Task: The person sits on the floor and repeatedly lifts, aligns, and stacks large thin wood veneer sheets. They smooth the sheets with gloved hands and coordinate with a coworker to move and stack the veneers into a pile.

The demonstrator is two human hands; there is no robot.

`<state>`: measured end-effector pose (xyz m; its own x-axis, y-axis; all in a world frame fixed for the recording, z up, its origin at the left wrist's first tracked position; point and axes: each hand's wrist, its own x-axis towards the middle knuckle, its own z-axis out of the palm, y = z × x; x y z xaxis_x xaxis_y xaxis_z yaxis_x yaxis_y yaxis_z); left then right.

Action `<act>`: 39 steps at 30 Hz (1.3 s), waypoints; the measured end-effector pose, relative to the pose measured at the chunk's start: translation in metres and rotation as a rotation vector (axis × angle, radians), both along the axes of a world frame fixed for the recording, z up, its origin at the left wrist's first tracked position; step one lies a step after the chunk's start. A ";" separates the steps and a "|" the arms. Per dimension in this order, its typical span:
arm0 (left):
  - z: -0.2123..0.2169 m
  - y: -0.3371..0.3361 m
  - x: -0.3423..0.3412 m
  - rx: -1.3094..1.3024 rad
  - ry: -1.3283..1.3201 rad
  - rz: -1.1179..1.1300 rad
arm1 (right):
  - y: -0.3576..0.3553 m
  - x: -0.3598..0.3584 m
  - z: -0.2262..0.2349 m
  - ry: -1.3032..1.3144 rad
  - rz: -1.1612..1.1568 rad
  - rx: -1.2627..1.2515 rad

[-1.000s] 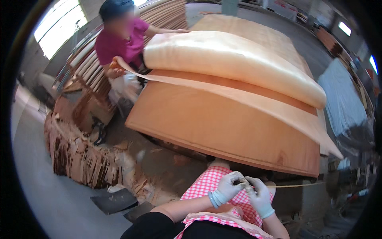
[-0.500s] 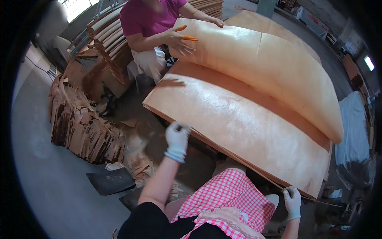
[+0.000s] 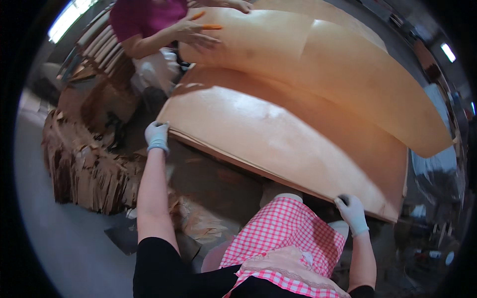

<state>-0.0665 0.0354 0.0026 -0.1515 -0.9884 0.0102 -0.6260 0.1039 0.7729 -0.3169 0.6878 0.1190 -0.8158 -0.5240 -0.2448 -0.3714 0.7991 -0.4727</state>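
Note:
A stack of large thin wood veneer sheets (image 3: 238, 124) lies before me, pale and smooth. My left hand (image 3: 157, 135), in a white glove, is closed on the near edge of the top sheet by the stack's left corner. Toward the right end of that same edge, my right hand (image 3: 353, 211), also gloved, pinches the sheet, its fingertips partly hidden. Beyond, another veneer sheet (image 3: 357, 89) is raised and curved over the stack. A co-worker's hand (image 3: 198, 34) with orange finger covers is spread at its left end, while their other hand (image 3: 239, 6) rests on its far edge.
Ragged brown veneer pieces (image 3: 89, 169) stand bundled on the floor at left, with loose scraps (image 3: 198, 221) near my legs. More stacked curved sheets (image 3: 102, 49) are behind the co-worker. Clear plastic wrapping (image 3: 435, 169) covers something at right.
My left hand has moved left and away to the stack's left corner. My right hand has shifted slightly left and away. The raised sheet's right end now reaches farther right.

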 end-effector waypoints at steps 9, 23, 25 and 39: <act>-0.046 -0.034 0.028 0.041 -0.108 -0.094 | 0.092 -0.070 -0.025 -0.055 -0.154 0.284; 0.012 0.412 -0.186 -0.706 -0.405 -1.016 | 0.103 -0.074 -0.067 -0.027 -0.182 0.239; 0.021 0.510 -0.220 -0.641 -0.367 -1.264 | 0.109 -0.073 -0.070 -0.055 -0.190 0.225; 0.017 0.546 -0.239 -0.588 -0.585 -1.426 | 0.416 -0.172 -0.049 0.038 -0.397 0.326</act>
